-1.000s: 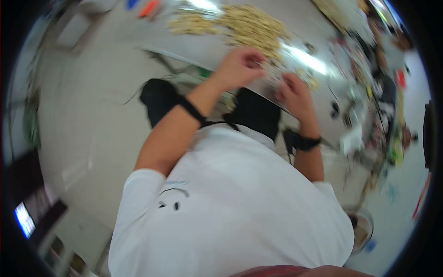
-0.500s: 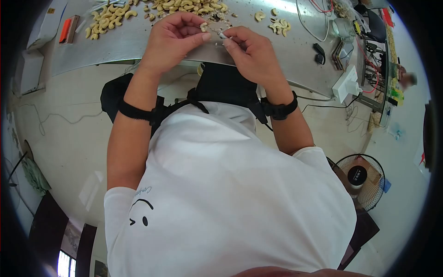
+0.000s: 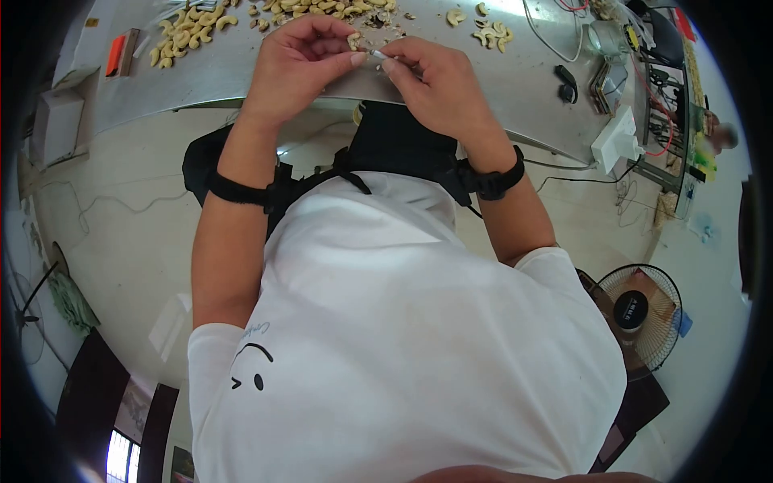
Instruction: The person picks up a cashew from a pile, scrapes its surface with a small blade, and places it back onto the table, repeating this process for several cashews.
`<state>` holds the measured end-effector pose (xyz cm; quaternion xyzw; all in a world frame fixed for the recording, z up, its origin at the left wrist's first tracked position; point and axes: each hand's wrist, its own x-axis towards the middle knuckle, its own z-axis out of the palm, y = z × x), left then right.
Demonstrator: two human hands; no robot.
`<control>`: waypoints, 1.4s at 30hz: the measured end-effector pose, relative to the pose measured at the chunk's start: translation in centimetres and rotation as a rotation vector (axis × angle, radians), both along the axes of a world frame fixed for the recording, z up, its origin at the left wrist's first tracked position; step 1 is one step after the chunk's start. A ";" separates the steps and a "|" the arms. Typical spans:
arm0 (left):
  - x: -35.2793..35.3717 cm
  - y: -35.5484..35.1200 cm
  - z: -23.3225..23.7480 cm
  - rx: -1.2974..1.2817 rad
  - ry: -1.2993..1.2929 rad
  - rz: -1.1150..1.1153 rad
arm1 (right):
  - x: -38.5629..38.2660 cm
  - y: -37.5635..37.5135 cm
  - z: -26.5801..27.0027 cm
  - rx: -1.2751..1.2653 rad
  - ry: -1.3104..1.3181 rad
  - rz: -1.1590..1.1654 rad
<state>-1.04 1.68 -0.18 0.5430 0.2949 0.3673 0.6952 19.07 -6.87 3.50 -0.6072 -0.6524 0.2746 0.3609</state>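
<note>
Near the front edge of the metal table (image 3: 209,84), my left hand (image 3: 302,64) pinches a cashew (image 3: 354,40) between thumb and fingers. Close on its right, my right hand (image 3: 435,80) is closed around a small pale tool (image 3: 378,55), whose tip points at the cashew. Beyond my hands lies a large heap of cashews (image 3: 322,8), with dark crumbs (image 3: 376,22) beside it. Another pile of cashews (image 3: 185,36) is to the left, and a smaller group of cashews (image 3: 493,35) is to the right.
An orange-and-brown block (image 3: 121,52) lies at the table's left. On the right are a black strap-like object (image 3: 566,83), a glass jar (image 3: 605,38), a white power strip (image 3: 617,142) and cables (image 3: 547,40). A fan (image 3: 640,322) stands on the floor at the right.
The tool in my right hand has come closer to the cashew, and the gap between my hands has narrowed. The whole view has shifted slightly.
</note>
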 end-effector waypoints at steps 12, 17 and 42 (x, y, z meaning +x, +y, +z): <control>0.3 0.1 0.2 0.005 0.020 0.049 | -0.4 -0.1 -0.5 0.133 -0.105 -0.065; 0.2 0.2 0.0 -0.017 0.022 0.043 | -0.8 -0.4 -0.9 0.176 -0.078 -0.110; -0.1 0.5 0.1 -0.042 -0.056 -0.014 | -0.9 -0.4 -0.9 0.231 -0.056 -0.118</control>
